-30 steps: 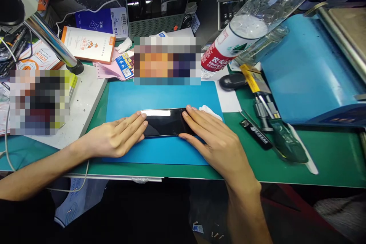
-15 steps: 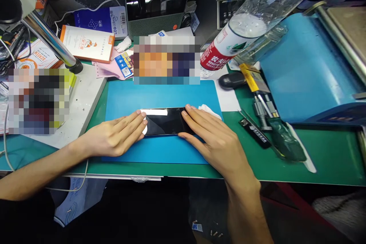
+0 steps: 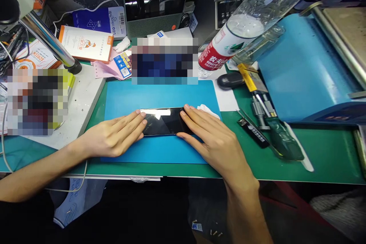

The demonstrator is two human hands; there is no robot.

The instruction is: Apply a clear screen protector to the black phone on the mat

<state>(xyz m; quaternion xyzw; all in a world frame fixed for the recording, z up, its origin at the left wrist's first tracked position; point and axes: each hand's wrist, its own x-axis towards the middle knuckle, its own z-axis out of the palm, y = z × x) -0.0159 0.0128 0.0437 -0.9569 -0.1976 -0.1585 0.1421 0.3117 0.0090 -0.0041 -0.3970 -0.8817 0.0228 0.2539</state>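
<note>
A black, glossy smartphone (image 3: 164,125) lies lengthwise between my hands, over the blue mat (image 3: 160,150). My left hand (image 3: 118,133) is closed on its left end, with the fingers together along the edge and the thumb mostly hidden. At the other end my right hand (image 3: 219,139) grips it, fingers over the far corner and thumb at the near edge. A bright reflection crosses the upper part of the glass. Behind my right fingers a crumpled white tissue (image 3: 208,111) rests on the mat.
To the right are a computer mouse (image 3: 230,80), a black lighter-shaped item (image 3: 253,133) and several tools. A large plastic bottle (image 3: 219,53) leans behind them. A lamp post (image 3: 51,40) stands left, near an orange-and-white box (image 3: 85,44). The green table's front edge (image 3: 183,177) runs close to me.
The reflection on the phone's glass has changed: the bright spot by my left fingers is gone, and a patch shows nearer the middle. Both hands keep nearly the same hold.
</note>
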